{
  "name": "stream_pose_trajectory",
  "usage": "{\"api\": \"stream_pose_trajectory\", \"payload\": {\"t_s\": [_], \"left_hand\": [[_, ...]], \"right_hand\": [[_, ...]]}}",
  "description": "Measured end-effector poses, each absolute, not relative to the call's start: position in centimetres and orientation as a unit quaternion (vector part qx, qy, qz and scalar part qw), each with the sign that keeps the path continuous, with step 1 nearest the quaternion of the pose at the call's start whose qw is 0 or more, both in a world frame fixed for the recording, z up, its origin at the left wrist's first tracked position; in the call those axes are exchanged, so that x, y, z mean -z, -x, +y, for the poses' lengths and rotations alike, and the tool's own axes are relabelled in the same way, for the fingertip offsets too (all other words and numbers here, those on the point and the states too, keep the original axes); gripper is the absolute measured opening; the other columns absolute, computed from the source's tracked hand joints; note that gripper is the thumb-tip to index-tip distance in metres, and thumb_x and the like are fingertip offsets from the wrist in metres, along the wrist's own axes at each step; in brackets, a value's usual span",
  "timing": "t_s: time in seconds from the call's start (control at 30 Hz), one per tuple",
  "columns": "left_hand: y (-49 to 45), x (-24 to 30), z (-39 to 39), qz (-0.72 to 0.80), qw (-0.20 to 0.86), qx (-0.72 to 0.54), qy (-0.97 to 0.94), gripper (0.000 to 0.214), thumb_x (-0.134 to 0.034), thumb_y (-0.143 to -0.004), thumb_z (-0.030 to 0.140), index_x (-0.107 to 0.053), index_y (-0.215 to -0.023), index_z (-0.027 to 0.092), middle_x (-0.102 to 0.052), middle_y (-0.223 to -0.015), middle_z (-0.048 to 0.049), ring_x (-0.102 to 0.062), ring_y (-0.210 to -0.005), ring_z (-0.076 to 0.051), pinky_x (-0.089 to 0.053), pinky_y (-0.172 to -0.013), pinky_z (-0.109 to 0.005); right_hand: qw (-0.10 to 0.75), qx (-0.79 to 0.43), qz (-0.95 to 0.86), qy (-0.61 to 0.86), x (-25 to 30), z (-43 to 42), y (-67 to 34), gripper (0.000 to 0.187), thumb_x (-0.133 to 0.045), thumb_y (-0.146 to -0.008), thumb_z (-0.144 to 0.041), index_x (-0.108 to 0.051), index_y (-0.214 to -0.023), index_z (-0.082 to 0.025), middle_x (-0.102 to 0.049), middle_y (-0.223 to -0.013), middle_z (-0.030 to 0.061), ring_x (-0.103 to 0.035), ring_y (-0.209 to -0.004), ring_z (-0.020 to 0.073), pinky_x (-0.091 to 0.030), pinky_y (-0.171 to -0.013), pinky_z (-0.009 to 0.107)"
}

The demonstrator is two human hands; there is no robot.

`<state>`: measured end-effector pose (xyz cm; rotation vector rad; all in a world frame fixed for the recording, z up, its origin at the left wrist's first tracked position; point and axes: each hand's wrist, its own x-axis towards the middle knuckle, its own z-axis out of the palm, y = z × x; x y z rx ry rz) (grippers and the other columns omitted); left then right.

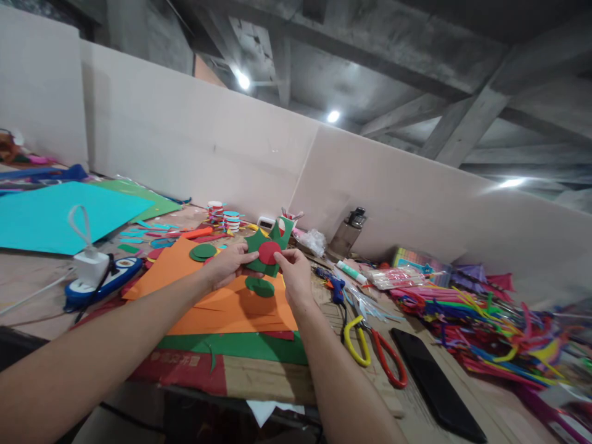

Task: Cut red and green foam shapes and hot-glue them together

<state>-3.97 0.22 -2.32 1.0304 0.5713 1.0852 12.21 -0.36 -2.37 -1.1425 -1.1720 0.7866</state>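
Both hands hold a green paper piece with pointed tips, like a paper crown (254,242), above the orange paper (208,314). A red paper disc (267,253) lies against its front. My left hand (229,266) is closed on the crown's left side, thumb in front. With thumb and fingertips, my right hand (296,274) pinches the right side at the red disc's edge; its other fingers are partly hidden. Just below is a green paper disc (259,287); I cannot tell whether it is attached. More green discs (202,252) lie left of my hands.
Right of my arm are scissors (357,345) with yellow and red handles, a glue gun (337,288), a glue stick (351,272) and a black phone (435,382). Pipe cleaners (499,327) heap farther right. A bottle (346,234) stands behind. A blue power strip (104,283) sits left.
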Motion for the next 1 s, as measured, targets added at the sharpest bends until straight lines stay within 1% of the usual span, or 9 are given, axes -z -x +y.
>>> {"api": "stream_pose_trajectory", "payload": {"t_s": [0.1,0.17,0.27,0.37,0.47,0.6,0.83,0.9,1.0], "left_hand": [[4.01,2.30,0.23,0.263,0.691,-0.495,-0.456,0.018,-0.076,-0.072,0.026,-0.064,-0.077,0.013,-0.074,-0.086,-0.0138,-0.071,-0.082,-0.025,-0.060,-0.065,-0.033],[3.99,2.31,0.21,0.267,0.686,-0.500,-0.457,0.018,-0.077,-0.071,0.024,-0.063,-0.074,0.013,-0.074,-0.085,-0.0133,-0.071,-0.081,-0.025,-0.060,-0.065,-0.034],[3.94,2.30,0.15,0.265,0.683,-0.494,-0.467,0.020,-0.078,-0.068,0.021,-0.065,-0.080,0.012,-0.074,-0.087,-0.0141,-0.071,-0.082,-0.025,-0.059,-0.064,-0.033],[3.94,2.28,0.14,0.266,0.682,-0.484,-0.479,0.027,-0.078,-0.068,0.022,-0.068,-0.089,0.010,-0.073,-0.090,-0.0160,-0.071,-0.081,-0.026,-0.058,-0.061,-0.033],[3.98,2.35,0.23,0.262,0.680,-0.484,-0.485,0.029,-0.079,-0.068,0.024,-0.069,-0.090,0.010,-0.074,-0.089,-0.0156,-0.071,-0.078,-0.025,-0.058,-0.060,-0.032],[3.92,2.49,0.35,0.263,0.673,-0.490,-0.487,0.029,-0.082,-0.064,0.026,-0.069,-0.086,0.010,-0.074,-0.084,-0.0131,-0.070,-0.074,-0.023,-0.056,-0.062,-0.030],[3.60,2.30,0.09,0.280,0.659,-0.497,-0.490,0.030,-0.086,-0.057,0.022,-0.062,-0.071,0.012,-0.069,-0.067,-0.0028,-0.064,-0.061,-0.014,-0.054,-0.064,-0.027],[3.60,2.33,0.18,0.284,0.657,-0.500,-0.488,0.030,-0.086,-0.056,0.022,-0.062,-0.070,0.013,-0.068,-0.065,-0.0024,-0.064,-0.061,-0.015,-0.053,-0.063,-0.027],[3.71,2.41,0.44,0.288,0.654,-0.504,-0.485,0.030,-0.086,-0.056,0.023,-0.063,-0.071,0.012,-0.069,-0.066,-0.0042,-0.066,-0.063,-0.017,-0.052,-0.062,-0.027]], "right_hand": [[0.613,-0.344,-0.508,0.497,2.44,-0.37,-12.18,0.022,-0.069,-0.063,-0.036,-0.058,-0.072,-0.018,-0.059,-0.067,-0.0021,-0.052,-0.063,0.0128,-0.043,-0.061,0.027],[0.613,-0.343,-0.508,0.498,2.51,-0.31,-12.18,0.022,-0.068,-0.064,-0.036,-0.058,-0.072,-0.018,-0.059,-0.067,-0.0020,-0.052,-0.063,0.0129,-0.044,-0.061,0.027],[0.613,-0.338,-0.512,0.498,2.60,-0.21,-12.18,0.021,-0.068,-0.064,-0.035,-0.057,-0.071,-0.018,-0.058,-0.067,-0.0019,-0.053,-0.064,0.0130,-0.044,-0.061,0.027],[0.614,-0.328,-0.519,0.497,2.62,-0.19,-12.15,0.021,-0.068,-0.064,-0.034,-0.056,-0.072,-0.018,-0.057,-0.067,-0.0022,-0.052,-0.064,0.0130,-0.043,-0.061,0.027],[0.615,-0.315,-0.526,0.496,2.56,-0.26,-12.09,0.021,-0.068,-0.065,-0.034,-0.057,-0.073,-0.018,-0.057,-0.067,-0.0022,-0.051,-0.064,0.0130,-0.043,-0.061,0.027],[0.612,-0.297,-0.538,0.498,2.31,-0.47,-11.99,0.019,-0.067,-0.066,-0.032,-0.056,-0.073,-0.018,-0.057,-0.068,-0.0019,-0.051,-0.064,0.0127,-0.042,-0.062,0.026],[0.591,-0.242,-0.569,0.518,2.15,-0.76,-11.88,0.020,-0.068,-0.066,-0.033,-0.057,-0.073,-0.018,-0.058,-0.070,-0.0011,-0.051,-0.066,0.0141,-0.042,-0.063,0.027],[0.592,-0.230,-0.573,0.519,2.22,-0.67,-11.84,0.021,-0.069,-0.065,-0.033,-0.056,-0.074,-0.018,-0.056,-0.069,-0.0020,-0.050,-0.065,0.0133,-0.042,-0.063,0.026],[0.634,-0.258,-0.535,0.495,2.26,-0.44,-11.86,0.031,-0.072,-0.064,-0.032,-0.052,-0.084,-0.019,-0.055,-0.075,-0.0032,-0.052,-0.067,0.0123,-0.044,-0.064,0.025]]}}
